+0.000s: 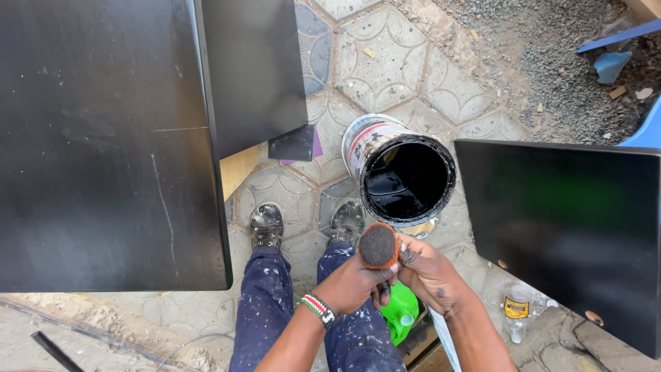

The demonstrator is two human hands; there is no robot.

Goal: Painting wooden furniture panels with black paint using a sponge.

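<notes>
Both of your hands meet just below the middle of the view, over your knees. Your left hand (354, 282), with a beaded band at the wrist, is closed around a round paint brush (378, 246) whose dark, orange-rimmed bristle end points up at you. Your right hand (428, 270) curls in against the same brush from the other side, its paint-stained fingers touching the brush just under the head.

Just beyond the brush, an open paint can (401, 169) stands tilted on the patterned paving stones (385, 62), glossy black paint inside. A large black-painted panel (103, 145) fills the left of the view, and another black panel (571, 227) lies to the right of the can. Your paint-spattered blue trousers (265, 310) and worn shoes (267, 224) show below, with a green plastic container (401, 311) under your hands.
</notes>
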